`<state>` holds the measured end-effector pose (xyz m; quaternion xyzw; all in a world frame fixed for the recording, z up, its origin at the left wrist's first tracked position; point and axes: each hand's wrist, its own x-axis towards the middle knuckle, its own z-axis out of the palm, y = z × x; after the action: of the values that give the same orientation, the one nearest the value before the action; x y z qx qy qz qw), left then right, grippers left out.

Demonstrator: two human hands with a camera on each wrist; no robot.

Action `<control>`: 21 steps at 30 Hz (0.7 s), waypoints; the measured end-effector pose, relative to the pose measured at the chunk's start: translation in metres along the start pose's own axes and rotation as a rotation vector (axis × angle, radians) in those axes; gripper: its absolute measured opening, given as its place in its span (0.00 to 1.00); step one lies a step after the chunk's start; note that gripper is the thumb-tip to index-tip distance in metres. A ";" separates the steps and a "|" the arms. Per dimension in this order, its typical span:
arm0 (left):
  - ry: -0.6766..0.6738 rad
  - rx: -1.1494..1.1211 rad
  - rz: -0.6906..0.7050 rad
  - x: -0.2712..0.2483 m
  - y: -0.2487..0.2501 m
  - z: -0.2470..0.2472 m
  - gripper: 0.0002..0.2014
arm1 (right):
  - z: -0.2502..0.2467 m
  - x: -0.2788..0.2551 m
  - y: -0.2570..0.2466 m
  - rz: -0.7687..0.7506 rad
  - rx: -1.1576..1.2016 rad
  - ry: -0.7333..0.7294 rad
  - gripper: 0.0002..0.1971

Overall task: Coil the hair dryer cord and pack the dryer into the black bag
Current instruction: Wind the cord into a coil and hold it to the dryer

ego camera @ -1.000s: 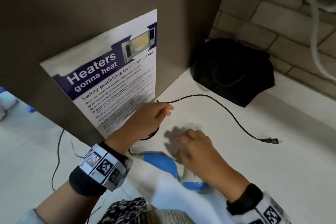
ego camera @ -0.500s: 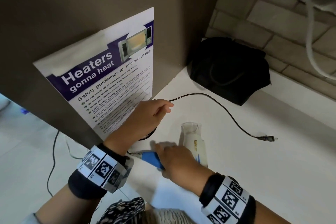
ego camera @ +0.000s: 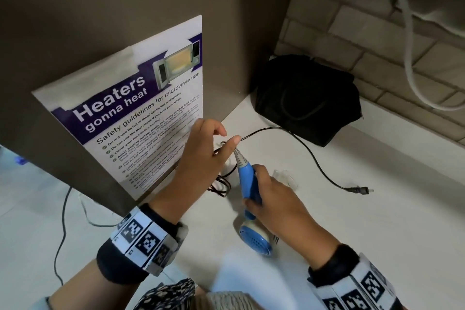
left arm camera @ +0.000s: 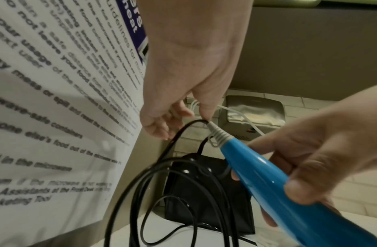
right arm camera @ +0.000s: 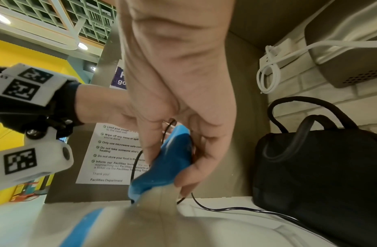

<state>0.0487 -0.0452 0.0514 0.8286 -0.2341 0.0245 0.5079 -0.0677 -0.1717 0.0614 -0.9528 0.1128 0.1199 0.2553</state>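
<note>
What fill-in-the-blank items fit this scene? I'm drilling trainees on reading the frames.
1. The right hand grips the dryer by its ____ handle.
2. The left hand pinches the ____ near the handle's tip.
3. The plug lies on the counter, ____ the bag.
4. The poster shows a ____.

Missing words: blue; cord; outside; microwave

hair dryer (ego camera: 247, 184): blue handle, white-and-blue rear grille, grey ribbed collar at cord end. cord (ego camera: 309, 156): black. bag (ego camera: 307, 98): black. bench (ego camera: 352, 221): white. poster (ego camera: 141, 118): white, purple banner, white lettering, green tick bullets. wrist bands (ego camera: 141, 241): white with black square-code pattern, over black straps. wall (ego camera: 352, 40): beige brick.
</note>
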 end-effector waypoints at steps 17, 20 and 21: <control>-0.353 -0.550 -0.388 0.003 0.052 0.012 0.13 | -0.021 -0.010 0.005 -0.036 0.143 0.065 0.14; -0.358 -0.595 -0.377 0.005 0.060 0.006 0.13 | -0.052 -0.011 0.014 -0.033 0.114 0.287 0.17; -0.378 -0.601 -0.374 0.006 0.063 0.003 0.14 | -0.063 -0.012 0.015 -0.043 0.150 0.406 0.16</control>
<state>0.0269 -0.0736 0.1038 0.6613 -0.1654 -0.2907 0.6714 -0.0723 -0.2149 0.1107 -0.9380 0.1501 -0.0886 0.2998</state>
